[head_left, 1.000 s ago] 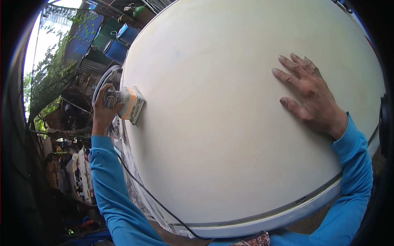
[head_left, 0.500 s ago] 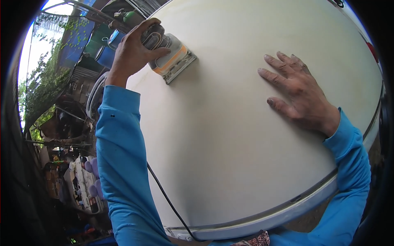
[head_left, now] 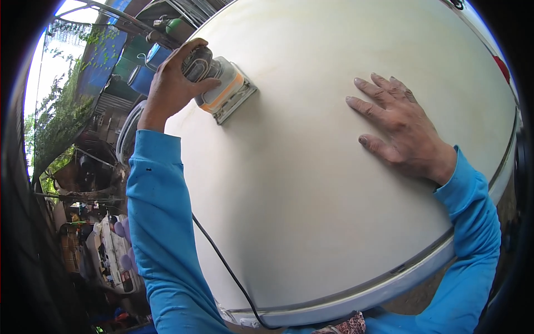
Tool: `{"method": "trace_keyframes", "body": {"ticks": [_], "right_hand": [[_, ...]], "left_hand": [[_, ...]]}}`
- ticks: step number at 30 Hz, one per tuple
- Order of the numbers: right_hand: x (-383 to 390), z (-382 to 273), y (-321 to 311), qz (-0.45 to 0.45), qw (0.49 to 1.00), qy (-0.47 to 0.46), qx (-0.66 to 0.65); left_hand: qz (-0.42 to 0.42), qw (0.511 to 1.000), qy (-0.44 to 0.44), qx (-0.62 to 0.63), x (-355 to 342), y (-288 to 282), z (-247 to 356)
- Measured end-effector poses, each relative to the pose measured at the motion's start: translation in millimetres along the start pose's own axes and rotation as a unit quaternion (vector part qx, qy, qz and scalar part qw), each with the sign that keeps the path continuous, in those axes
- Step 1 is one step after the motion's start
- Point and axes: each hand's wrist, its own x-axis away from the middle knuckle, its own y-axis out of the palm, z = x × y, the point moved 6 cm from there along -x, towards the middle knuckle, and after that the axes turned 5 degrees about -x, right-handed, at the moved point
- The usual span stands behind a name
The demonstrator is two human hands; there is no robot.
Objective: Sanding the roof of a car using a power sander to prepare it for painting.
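Observation:
My left hand [head_left: 169, 89] grips a grey power sander [head_left: 225, 92] with an orange band and a square pad, which rests on the upper left part of a large, curved off-white panel [head_left: 311, 222]. A black cord [head_left: 222, 261] runs down the panel's left side to its near edge, partly hidden by my blue sleeve. My right hand [head_left: 397, 125] lies palm down on the right half of the panel, fingers apart and holding nothing, its fingertips dusted pale.
A dark trim strip [head_left: 417, 259] follows the panel's near edge. Beyond the left side are blue drums [head_left: 139, 78], a green cylinder [head_left: 178, 28], metal pipes, hanging netting [head_left: 61, 128] and cluttered items [head_left: 105, 250]. Something red [head_left: 500, 67] shows at the far right.
My left hand swept the sander up and rightward from the panel's left edge, then slipped slightly back down and left. My right hand has shifted a little to the left.

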Motion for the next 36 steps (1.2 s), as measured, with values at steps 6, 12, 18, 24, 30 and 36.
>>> {"method": "trace_keyframes", "body": {"ticks": [6, 12, 18, 24, 30, 36], "right_hand": [[6.3, -18.3, -2.8, -0.013, 1.000, 0.020, 0.010], [6.0, -21.4, -3.5, -0.015, 1.000, 0.022, 0.016], [6.5, -14.2, -0.5, -0.008, 1.000, 0.016, 0.011], [-17.4, 15.4, 7.0, -0.008, 1.000, 0.023, 0.012], [-23.8, 9.9, -0.5, -0.005, 1.000, 0.016, 0.021], [5.3, -24.2, -6.8, 0.002, 1.000, 0.005, 0.016]], "left_hand": [[0.000, 0.999, -0.031, 0.019, 76.9, -38.2, -40.9], [-0.002, 0.998, -0.055, -0.010, 132.7, -58.4, -65.1], [-0.003, 0.993, -0.116, 0.001, 189.3, -67.8, -94.4], [0.005, 0.983, -0.180, 0.017, 215.7, -61.1, -116.6], [-0.002, 0.990, -0.141, 0.009, 207.1, -70.9, -96.8], [0.012, 0.998, -0.062, 0.001, 161.4, -70.9, -29.9]]}}
